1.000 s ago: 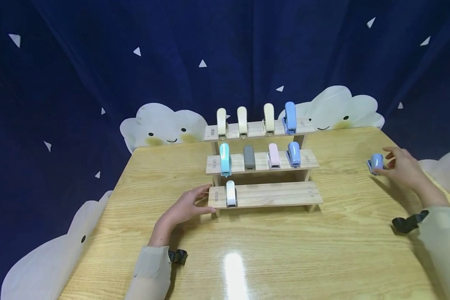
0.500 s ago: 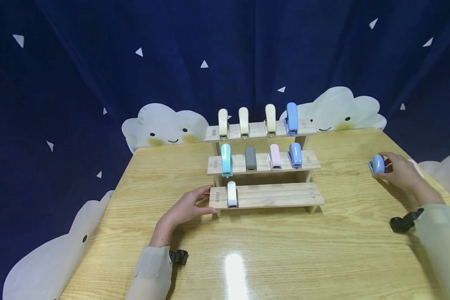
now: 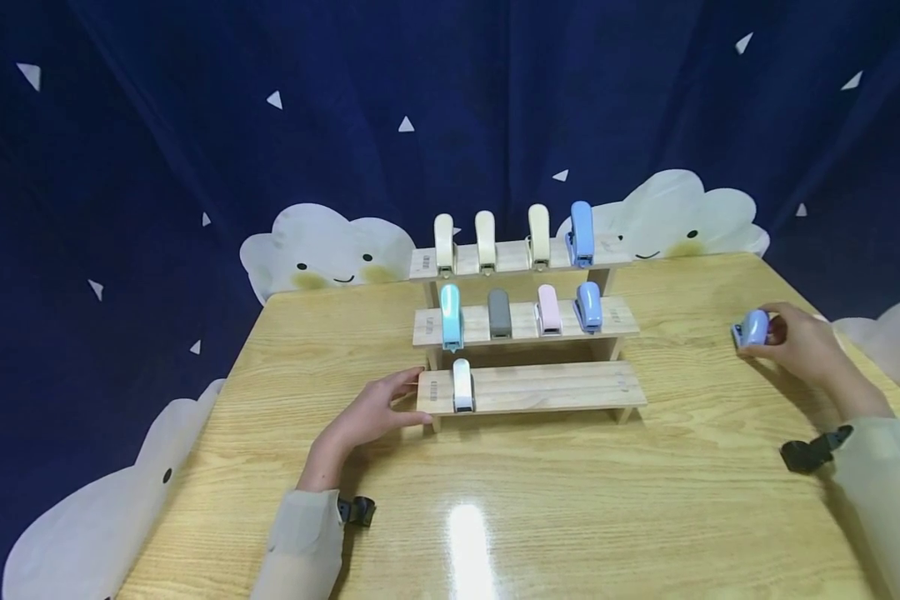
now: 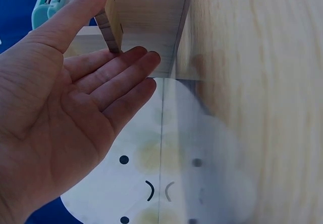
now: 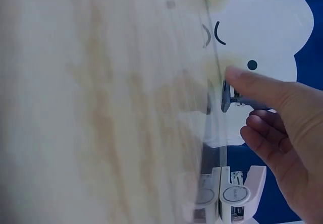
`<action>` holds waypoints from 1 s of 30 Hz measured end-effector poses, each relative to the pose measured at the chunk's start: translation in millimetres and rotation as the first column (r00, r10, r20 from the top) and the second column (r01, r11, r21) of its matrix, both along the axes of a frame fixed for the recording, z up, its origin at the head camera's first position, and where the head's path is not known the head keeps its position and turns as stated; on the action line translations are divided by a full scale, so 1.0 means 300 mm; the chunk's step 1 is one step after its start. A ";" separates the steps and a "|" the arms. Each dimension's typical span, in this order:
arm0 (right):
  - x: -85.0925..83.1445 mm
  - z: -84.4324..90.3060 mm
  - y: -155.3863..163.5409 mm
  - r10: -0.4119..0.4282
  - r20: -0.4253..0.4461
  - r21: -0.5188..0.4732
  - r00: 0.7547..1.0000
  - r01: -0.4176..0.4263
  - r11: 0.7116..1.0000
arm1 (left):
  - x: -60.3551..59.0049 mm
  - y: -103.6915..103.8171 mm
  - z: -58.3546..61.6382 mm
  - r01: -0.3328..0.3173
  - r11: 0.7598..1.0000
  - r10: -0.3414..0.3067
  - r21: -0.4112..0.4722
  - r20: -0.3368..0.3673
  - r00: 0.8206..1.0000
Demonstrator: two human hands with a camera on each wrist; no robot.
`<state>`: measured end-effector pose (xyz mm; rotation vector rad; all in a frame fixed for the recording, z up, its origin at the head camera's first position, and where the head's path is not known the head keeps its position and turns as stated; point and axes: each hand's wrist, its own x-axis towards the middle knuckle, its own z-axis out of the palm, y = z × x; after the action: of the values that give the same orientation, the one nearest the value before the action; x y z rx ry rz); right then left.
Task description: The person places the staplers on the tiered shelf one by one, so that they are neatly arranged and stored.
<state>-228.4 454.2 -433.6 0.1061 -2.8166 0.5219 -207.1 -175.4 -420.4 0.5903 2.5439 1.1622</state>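
Observation:
A three-tier wooden shelf (image 3: 540,387) stands mid-table. My left hand (image 3: 375,410) touches the left end of its lowest tier, thumb at the front and fairly straight fingers toward the back; the palm shows in the left wrist view. On that tier is a white stapler (image 3: 462,385). Off to the right, my right hand (image 3: 802,346) holds a small blue stapler (image 3: 754,327) at the table surface, thumb on the near side. In the right wrist view the blue stapler (image 5: 226,97) is mostly hidden by the thumb and fingers.
The middle tier bears a turquoise stapler (image 3: 451,317), a grey one, a pink one and a blue one. Several cream staplers and a taller blue stapler (image 3: 581,233) line the top tier. Near my right hand is a pale pink-and-white stapler (image 5: 242,193). A dark curtain (image 3: 330,100) hangs behind.
My right hand has closed its fingers further round the blue stapler, which has turned and tilted slightly. The left hand stays at the shelf's end.

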 end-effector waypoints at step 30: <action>0.209 0.282 -0.430 0.071 -0.323 -0.186 0.944 -0.136 0.973 | -0.003 0.001 0.006 0.025 1.000 -0.025 0.000 -0.020 0.999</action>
<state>-165.6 325.2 -349.0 0.2724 -2.4408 0.7459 -207.9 -174.9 -418.7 0.6353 2.5456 1.1545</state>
